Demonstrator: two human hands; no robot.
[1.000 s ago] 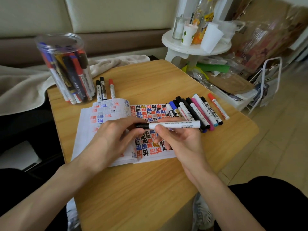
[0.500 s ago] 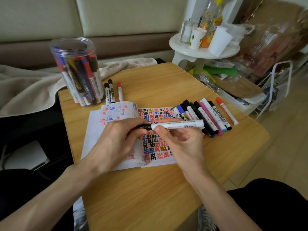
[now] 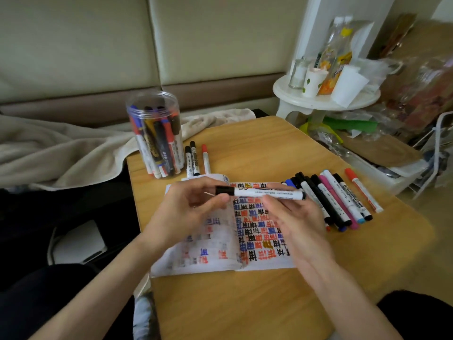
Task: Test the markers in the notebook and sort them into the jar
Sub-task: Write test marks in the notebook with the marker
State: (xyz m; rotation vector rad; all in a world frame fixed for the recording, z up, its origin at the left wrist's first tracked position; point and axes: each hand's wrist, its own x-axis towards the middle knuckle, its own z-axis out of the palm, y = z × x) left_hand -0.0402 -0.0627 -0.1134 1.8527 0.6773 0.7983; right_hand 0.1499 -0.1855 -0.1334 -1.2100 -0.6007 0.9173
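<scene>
Wooden table (image 3: 257,303): both hands pinch 1 marker (image 3: 264,193) above the notebook (image 3: 245,231), left hand (image 3: 188,204) on its black cap, right hand (image 3: 294,217) on its barrel.

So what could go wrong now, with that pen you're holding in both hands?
If the left hand jerks the black cap off the marker, the tip might smear ink on the right hand or the notebook. A swinging arm could also roll the loose markers off the table, since they lie near its right side.
</scene>
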